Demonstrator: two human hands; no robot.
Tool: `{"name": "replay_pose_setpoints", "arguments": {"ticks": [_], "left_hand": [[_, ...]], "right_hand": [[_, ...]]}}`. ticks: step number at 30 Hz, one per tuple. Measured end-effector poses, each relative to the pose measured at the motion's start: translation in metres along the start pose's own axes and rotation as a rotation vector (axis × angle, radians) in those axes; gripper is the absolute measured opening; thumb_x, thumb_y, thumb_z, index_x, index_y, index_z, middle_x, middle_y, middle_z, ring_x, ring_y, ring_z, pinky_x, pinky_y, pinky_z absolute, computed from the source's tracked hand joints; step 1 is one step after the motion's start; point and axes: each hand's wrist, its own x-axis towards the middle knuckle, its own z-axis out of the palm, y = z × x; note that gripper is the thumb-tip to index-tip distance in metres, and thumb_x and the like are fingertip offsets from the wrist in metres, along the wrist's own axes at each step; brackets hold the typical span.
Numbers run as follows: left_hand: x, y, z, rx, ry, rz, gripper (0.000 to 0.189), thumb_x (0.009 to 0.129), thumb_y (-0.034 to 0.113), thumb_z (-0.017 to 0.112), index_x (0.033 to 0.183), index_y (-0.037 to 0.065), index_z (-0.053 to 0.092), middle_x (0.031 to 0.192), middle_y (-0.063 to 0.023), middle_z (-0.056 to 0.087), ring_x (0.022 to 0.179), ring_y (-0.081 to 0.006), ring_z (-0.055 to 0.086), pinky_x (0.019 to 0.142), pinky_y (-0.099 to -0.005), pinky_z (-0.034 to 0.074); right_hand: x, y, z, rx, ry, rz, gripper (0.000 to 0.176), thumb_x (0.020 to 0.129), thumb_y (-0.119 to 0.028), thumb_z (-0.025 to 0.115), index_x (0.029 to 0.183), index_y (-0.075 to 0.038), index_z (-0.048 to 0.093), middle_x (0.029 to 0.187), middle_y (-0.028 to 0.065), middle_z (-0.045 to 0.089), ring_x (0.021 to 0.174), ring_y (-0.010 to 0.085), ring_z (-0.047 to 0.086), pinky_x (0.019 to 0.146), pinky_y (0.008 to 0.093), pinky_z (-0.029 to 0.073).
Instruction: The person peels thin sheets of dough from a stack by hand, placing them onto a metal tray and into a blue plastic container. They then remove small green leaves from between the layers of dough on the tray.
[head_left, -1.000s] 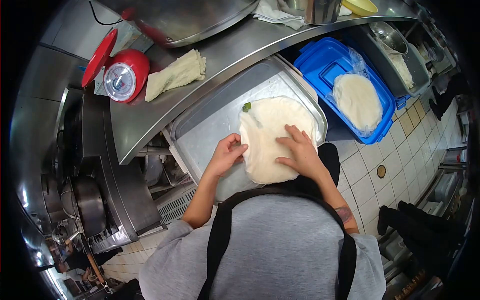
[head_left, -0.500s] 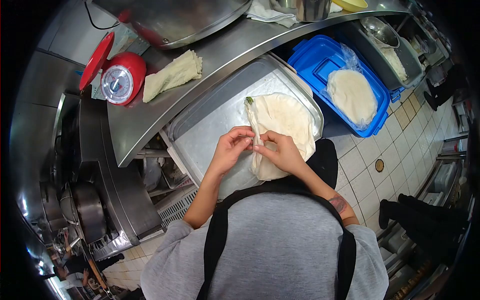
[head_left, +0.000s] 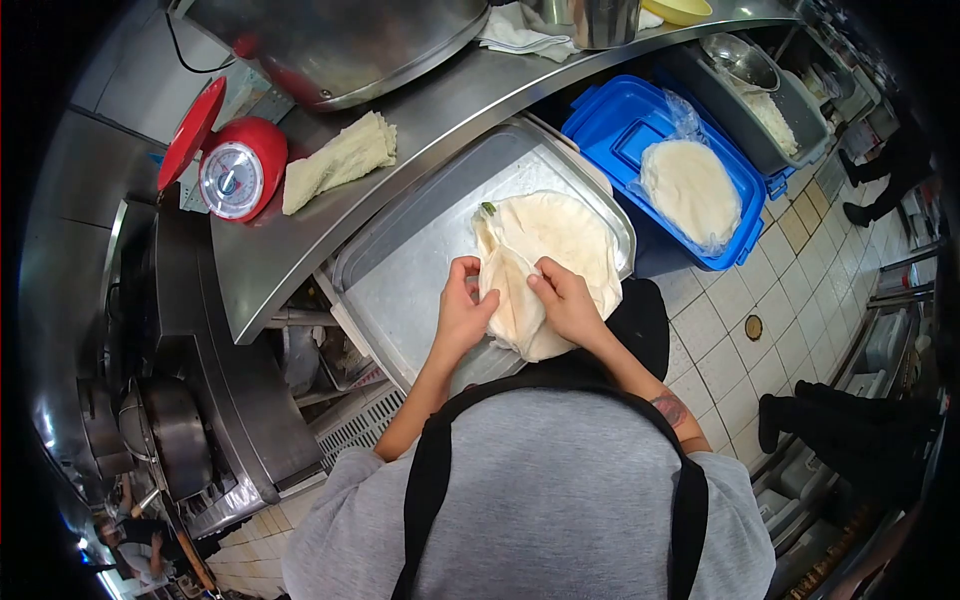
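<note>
A thin round sheet of pale dough (head_left: 570,240) lies on a large metal tray (head_left: 410,270) in front of me. Its left side is folded over into a flap (head_left: 512,295), with a bit of green filling (head_left: 488,209) showing at the far end. My left hand (head_left: 462,310) pinches the left edge of the flap. My right hand (head_left: 565,300) pinches its right edge, thumb and fingers closed on the dough. Both hands sit close together near the tray's near side.
A red kitchen scale (head_left: 235,170) and a folded cloth (head_left: 338,160) rest on the steel counter (head_left: 300,240). A blue bin (head_left: 620,125) to the right holds a bagged stack of dough rounds (head_left: 692,190). Another person's dark legs (head_left: 840,430) stand on the tiled floor.
The flat dough sheet was lifted at its left side and folded over the filling. Both hands went from pressing flat on it to pinching the fold, which is now wider.
</note>
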Motion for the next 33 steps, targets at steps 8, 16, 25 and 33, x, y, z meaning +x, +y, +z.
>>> {"name": "replay_pose_setpoints", "arguments": {"ticks": [8,16,25,33], "left_hand": [[0.008,-0.013,-0.013,0.023,0.014,0.049,0.035,0.071,-0.008,0.055,0.105,-0.001,0.048,0.100,-0.0093,0.057,0.093,-0.0149,0.057,0.083,-0.0268,0.046],[0.012,-0.021,-0.021,-0.072,0.002,-0.031,0.036,0.069,-0.008,0.054,0.105,-0.001,0.050,0.101,-0.0099,0.059,0.094,-0.0160,0.057,0.086,-0.0273,0.045],[0.015,-0.015,-0.013,0.484,0.273,0.241,0.044,0.071,0.002,0.064,0.111,-0.002,0.047,0.109,-0.0181,0.054,0.104,-0.0258,0.054,0.090,-0.0352,0.044],[0.025,0.019,0.014,0.449,0.048,0.108,0.021,0.087,0.018,0.062,0.086,-0.002,0.058,0.070,-0.0103,0.058,0.063,-0.0160,0.060,0.055,-0.0309,0.048]], "right_hand": [[0.004,0.013,-0.009,0.090,0.102,0.019,0.018,0.094,-0.015,0.052,0.086,0.001,0.052,0.062,0.0070,0.046,0.059,0.0116,0.042,0.057,0.0289,0.038],[0.010,0.031,-0.017,0.029,0.325,-0.048,0.019,0.096,-0.014,0.050,0.082,-0.001,0.051,0.066,-0.0012,0.044,0.064,0.0060,0.039,0.058,0.0240,0.035],[0.005,0.018,-0.017,-0.074,0.208,0.030,0.017,0.093,-0.013,0.052,0.085,0.003,0.054,0.071,0.0167,0.057,0.062,0.0226,0.054,0.060,0.0336,0.043],[0.001,0.018,-0.011,-0.085,0.207,-0.069,0.014,0.090,-0.010,0.055,0.086,0.003,0.056,0.089,0.0194,0.064,0.073,0.0317,0.061,0.068,0.0359,0.048]]}}
